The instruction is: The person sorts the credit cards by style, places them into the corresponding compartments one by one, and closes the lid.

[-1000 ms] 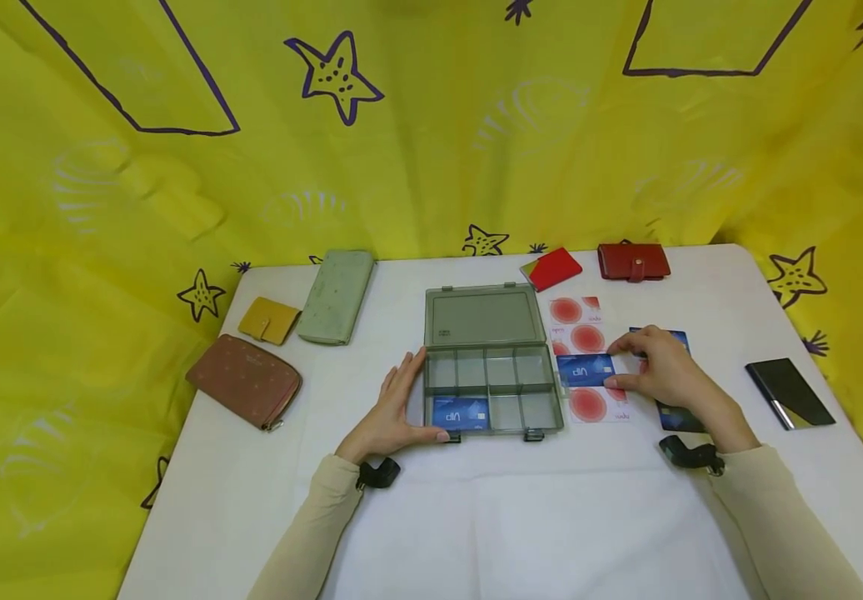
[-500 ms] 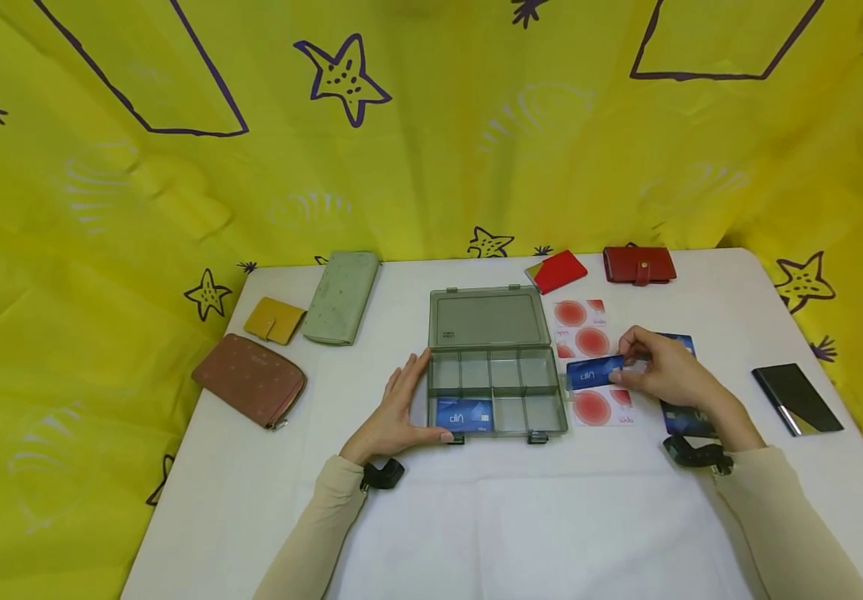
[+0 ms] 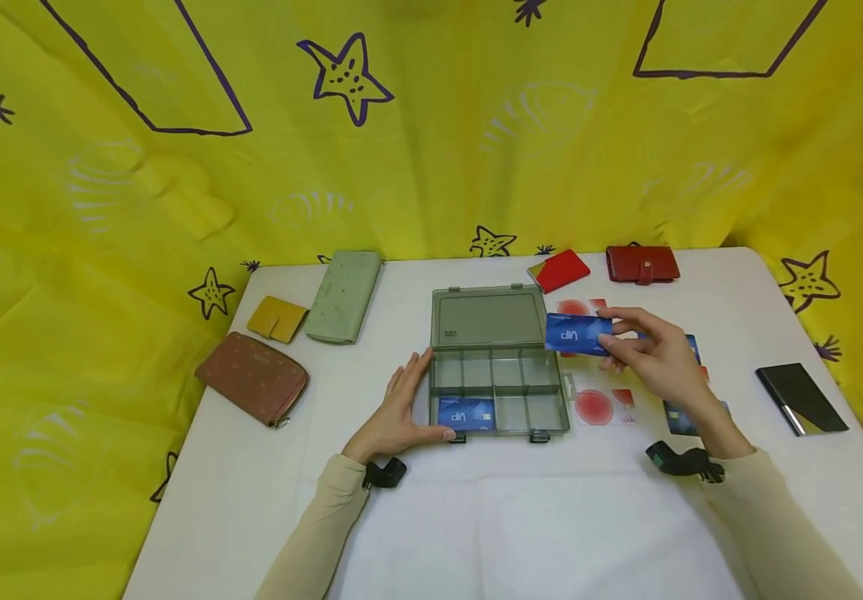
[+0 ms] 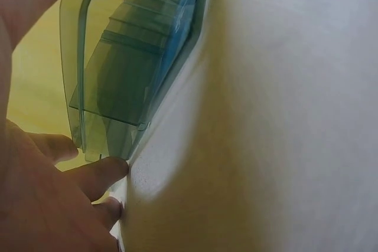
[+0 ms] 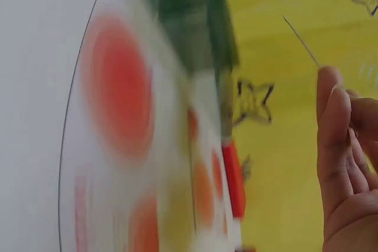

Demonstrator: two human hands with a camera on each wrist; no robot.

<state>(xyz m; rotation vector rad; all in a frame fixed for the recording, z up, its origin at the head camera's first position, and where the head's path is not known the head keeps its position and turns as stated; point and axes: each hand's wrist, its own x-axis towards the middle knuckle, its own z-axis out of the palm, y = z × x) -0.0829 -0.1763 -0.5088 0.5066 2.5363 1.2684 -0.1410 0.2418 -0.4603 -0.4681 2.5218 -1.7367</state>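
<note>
A blue VIP card (image 3: 576, 333) is pinched between the thumb and fingers of my right hand (image 3: 656, 354), lifted beside the box's right side. In the right wrist view the held card (image 5: 300, 39) shows edge-on as a thin line. The see-through grey-green compartment box (image 3: 487, 318) lies with its lid folded back. Another blue VIP card (image 3: 466, 413) lies in its front left compartment. My left hand (image 3: 394, 421) rests against the box's left side with straight fingers, its thumb at the front edge. The left wrist view shows fingertips (image 4: 109, 175) touching the box (image 4: 118, 81).
White-and-red cards (image 3: 595, 407) lie right of the box, partly hidden. More blue cards (image 3: 680, 419) lie under the right wrist. A black card case (image 3: 799, 396), red wallet (image 3: 643, 264), red card holder (image 3: 562, 271), green wallet (image 3: 343, 296), yellow wallet (image 3: 276, 318) and brown wallet (image 3: 253, 377) surround them.
My right hand has picked the blue VIP card up off the white-and-red cards and raised it up and toward the back. My left hand stays at the box.
</note>
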